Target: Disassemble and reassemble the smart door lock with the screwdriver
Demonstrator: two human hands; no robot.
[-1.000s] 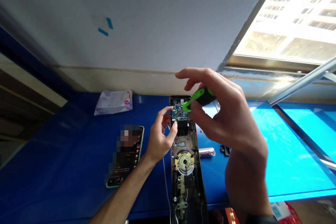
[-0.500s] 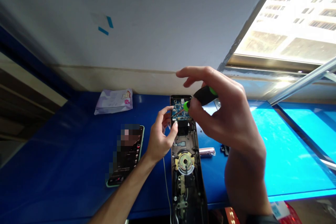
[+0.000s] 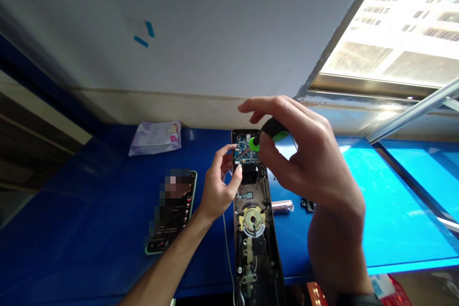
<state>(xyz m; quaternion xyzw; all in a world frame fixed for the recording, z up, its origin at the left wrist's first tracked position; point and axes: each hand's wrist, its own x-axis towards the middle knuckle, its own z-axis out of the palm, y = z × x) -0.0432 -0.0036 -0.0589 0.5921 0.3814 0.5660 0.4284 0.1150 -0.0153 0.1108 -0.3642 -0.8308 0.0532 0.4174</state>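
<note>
Blue circuit board (image 3: 247, 157) sits in far end of black housing (image 3: 265, 267) — housing runs past near edge of table (image 3: 107, 210). Right hand (image 3: 311, 158) wraps green-black screwdriver (image 3: 273, 129), shaft slanting over board. Left hand (image 3: 220, 185) part-open, thumb and forefinger at board's left edge — can't tell if gripping. Phone (image 3: 177, 222) left of housing.

We lose much of the screwdriver (image 3: 274, 127) behind the right hand (image 3: 310, 153), and its tip over the circuit board (image 3: 243, 144) is too small for us to tell what it meets. The curled fingers of the left hand (image 3: 219, 182) partly hide one another. The long casing (image 3: 260, 197) runs off the bottom edge, and pixelation blurs part of the phone (image 3: 177, 222).
</note>
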